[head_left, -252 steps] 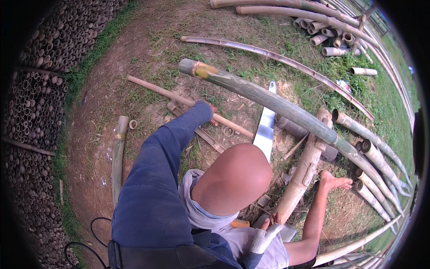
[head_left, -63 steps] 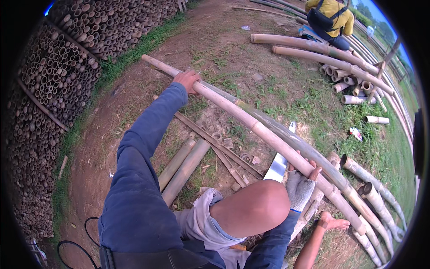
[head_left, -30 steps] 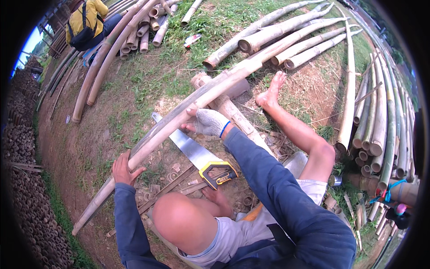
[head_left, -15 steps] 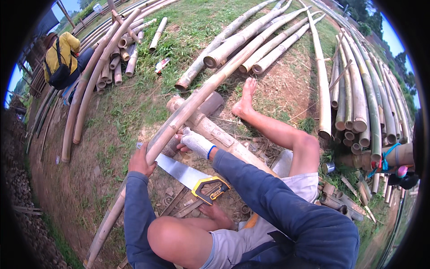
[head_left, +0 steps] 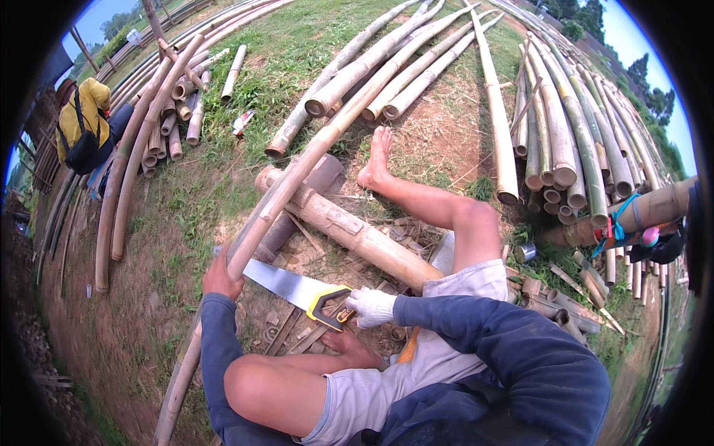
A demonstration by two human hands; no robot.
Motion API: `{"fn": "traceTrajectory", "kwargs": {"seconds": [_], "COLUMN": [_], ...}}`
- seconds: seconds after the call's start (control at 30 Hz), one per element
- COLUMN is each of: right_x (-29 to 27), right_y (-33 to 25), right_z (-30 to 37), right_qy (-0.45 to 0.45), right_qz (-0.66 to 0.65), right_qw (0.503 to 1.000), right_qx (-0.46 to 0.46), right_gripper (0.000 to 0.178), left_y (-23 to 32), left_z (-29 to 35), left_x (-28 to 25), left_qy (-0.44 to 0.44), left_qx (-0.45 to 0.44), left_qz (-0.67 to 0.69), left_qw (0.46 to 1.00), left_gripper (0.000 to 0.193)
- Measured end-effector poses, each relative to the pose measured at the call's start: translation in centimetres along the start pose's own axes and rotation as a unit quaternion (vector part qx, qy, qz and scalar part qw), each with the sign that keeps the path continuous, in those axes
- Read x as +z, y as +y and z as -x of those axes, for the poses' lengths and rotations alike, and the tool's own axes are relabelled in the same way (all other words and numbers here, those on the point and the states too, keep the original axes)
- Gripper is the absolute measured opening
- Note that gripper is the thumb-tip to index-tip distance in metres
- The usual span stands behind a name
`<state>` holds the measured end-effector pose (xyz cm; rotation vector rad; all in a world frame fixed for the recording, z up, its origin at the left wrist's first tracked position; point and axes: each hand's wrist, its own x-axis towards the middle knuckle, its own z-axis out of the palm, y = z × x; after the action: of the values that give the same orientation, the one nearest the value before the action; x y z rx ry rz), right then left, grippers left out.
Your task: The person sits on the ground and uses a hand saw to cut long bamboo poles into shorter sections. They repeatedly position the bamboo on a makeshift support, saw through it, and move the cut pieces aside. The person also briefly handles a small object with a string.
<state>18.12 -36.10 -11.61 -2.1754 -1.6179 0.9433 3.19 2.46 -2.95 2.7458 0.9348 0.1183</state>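
A long bamboo pole (head_left: pixel 279 201) slants across in front of me, resting over a thick bamboo log (head_left: pixel 357 229). My bare left hand (head_left: pixel 222 276) is closed round the pole's near part. Just beyond that hand, a handsaw with a yellow and black handle (head_left: pixel 329 306) has its silver blade (head_left: pixel 279 282) crossing at the pole, toothed edge upward. The blade's tip shows on the pole's far left side; how it meets the pole is hidden. My right hand (head_left: pixel 372 306), in a white knit glove, is closed at the back of the saw handle, its fingers partly hidden.
Several bamboo poles (head_left: pixel 401 67) lie ahead, with a large stack (head_left: pixel 580 141) at the right. Cut bamboo pieces (head_left: pixel 167 134) are piled at left near a person in yellow (head_left: pixel 85 119). Bamboo offcuts (head_left: pixel 558 308) and a metal can (head_left: pixel 525 252) lie at right.
My right hand has moved back from beside the pole to the saw handle, which nothing held before. My left hand stays on the pole. The whole view has shifted slightly.
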Motion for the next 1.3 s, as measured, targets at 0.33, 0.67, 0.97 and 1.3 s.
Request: {"fn": "traceTrajectory", "kwargs": {"seconds": [0.33, 0.67, 0.97, 1.3], "right_x": [3.4, 6.3, 1.9, -14.0], "right_y": [-0.2, 0.2, -4.6, -2.6], "right_z": [2.1, -1.9, -2.0, 19.6], "right_qy": [0.030, 0.057, 0.011, 0.022], "right_qz": [0.188, 0.203, 0.124, -0.356], "right_qw": [0.980, 0.972, 0.987, 0.933], "right_qx": [-0.058, -0.108, -0.098, 0.046], "right_gripper": [0.057, 0.049, 0.049, 0.047], "left_y": [-12.8, -20.9, -21.7, -20.5], "left_z": [13.1, 22.3, 20.7, 17.2], "left_x": [-3.7, -8.0, -8.2, -8.7], "left_qy": [-0.021, -0.010, -0.045, -0.080], "left_qx": [-0.046, -0.155, -0.175, -0.241], "left_qz": [-0.020, -0.022, -0.021, -0.040], "left_qw": [0.999, 0.988, 0.983, 0.966], "left_gripper": [0.095, 0.080, 0.081, 0.093]}}
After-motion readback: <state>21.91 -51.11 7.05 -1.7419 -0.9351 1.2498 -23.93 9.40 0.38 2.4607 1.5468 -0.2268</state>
